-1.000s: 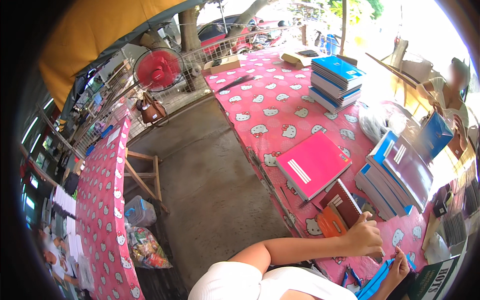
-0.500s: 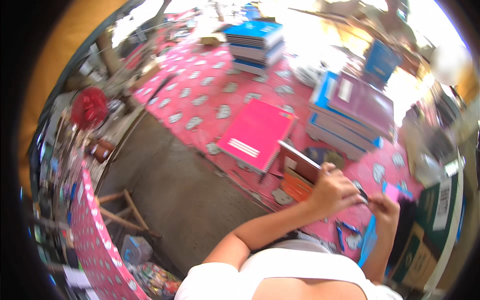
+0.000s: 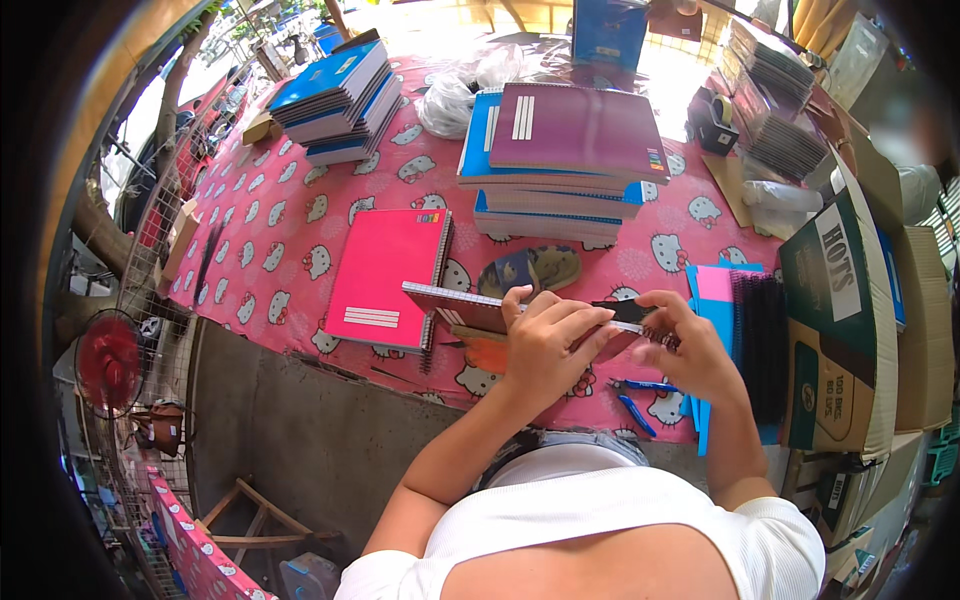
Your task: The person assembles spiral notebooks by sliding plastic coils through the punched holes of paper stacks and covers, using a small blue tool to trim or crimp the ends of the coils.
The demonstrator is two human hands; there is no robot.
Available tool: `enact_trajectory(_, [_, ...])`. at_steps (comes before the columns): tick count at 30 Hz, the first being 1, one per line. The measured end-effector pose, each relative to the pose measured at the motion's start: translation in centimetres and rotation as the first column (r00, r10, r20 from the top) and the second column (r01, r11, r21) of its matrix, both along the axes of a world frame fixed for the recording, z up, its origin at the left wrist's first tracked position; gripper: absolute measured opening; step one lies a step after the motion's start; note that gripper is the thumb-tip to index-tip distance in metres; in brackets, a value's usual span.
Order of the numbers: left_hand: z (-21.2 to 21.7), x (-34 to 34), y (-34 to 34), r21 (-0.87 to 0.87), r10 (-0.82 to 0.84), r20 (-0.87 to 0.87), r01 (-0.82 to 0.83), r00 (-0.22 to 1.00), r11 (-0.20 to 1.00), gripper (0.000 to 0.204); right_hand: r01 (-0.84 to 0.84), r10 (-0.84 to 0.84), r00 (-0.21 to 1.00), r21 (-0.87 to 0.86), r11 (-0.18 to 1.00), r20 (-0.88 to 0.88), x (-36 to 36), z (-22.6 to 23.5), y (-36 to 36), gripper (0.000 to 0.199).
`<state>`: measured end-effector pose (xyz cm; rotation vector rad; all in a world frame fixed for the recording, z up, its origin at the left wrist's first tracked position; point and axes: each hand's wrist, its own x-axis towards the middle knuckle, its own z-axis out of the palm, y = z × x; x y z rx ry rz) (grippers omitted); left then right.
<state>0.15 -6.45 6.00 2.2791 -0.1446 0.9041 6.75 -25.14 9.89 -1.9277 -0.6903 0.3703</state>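
My left hand (image 3: 552,345) is closed around a maroon notebook (image 3: 470,312), held on edge above the table with its white pages facing up. My right hand (image 3: 692,345) is closed, its fingers pinched at a spiral coil (image 3: 660,334) at the notebook's right end. A small dark piece (image 3: 622,312) shows between the hands; its kind cannot be made out. Just below the right hand, blue-handled cutting pliers (image 3: 636,405) lie on the pink cloth. Under the notebook is something orange (image 3: 487,354), partly hidden. Left of it lies a pink spiral notebook (image 3: 388,275).
A patterned pink cloth (image 3: 275,255) covers the table. Notebook stacks stand at the back left (image 3: 335,95) and centre (image 3: 555,185). Black coils (image 3: 760,345) and blue covers (image 3: 712,320) lie at right, beside a cardboard box (image 3: 840,330). A camouflage-patterned pouch-like item (image 3: 530,268) sits behind the notebook.
The view has turned and sharpened, so the table sits more level. Both hands stay close together at the maroon notebook. The right hand's fingers are now at the coil end.
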Motion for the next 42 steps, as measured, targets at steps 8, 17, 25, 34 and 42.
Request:
enact_trajectory(8, [0.0, -0.9, 0.7, 0.098, 0.024, -0.025, -0.022, 0.999, 0.995, 0.023, 0.016, 0.01, 0.911, -0.06, 0.998, 0.413, -0.3, 0.2, 0.5, 0.021])
enact_trajectory(17, [0.4, -1.6, 0.7, 0.091, 0.083, 0.025, -0.085, 0.996, 0.992, 0.027, -0.039, 0.094, 0.848, -0.117, 0.992, 0.521, 0.1, -0.7, 0.3, 0.022])
enact_trajectory(25, [-1.2, -1.7, 0.6, 0.048, 0.073, 0.058, -0.076, 0.996, 0.996, 0.022, 0.053, 0.029, 0.864, -0.149, 0.987, 0.502, -0.6, -0.9, 1.4, 0.018])
enact_trajectory(34, [-1.2, -2.0, 0.2, -0.005, 0.066, 0.088, -0.065, 0.994, 0.998, 0.023, 0.035, 0.015, 0.884, -0.099, 0.994, 0.468, -1.1, 0.0, 2.2, 0.014])
enact_trajectory(42, [-1.5, -2.2, 0.3, 0.028, 0.08, 0.05, -0.081, 0.996, 0.996, 0.024, -0.039, 0.088, 0.794, -0.096, 0.995, 0.601, -1.0, 0.3, 3.0, 0.011])
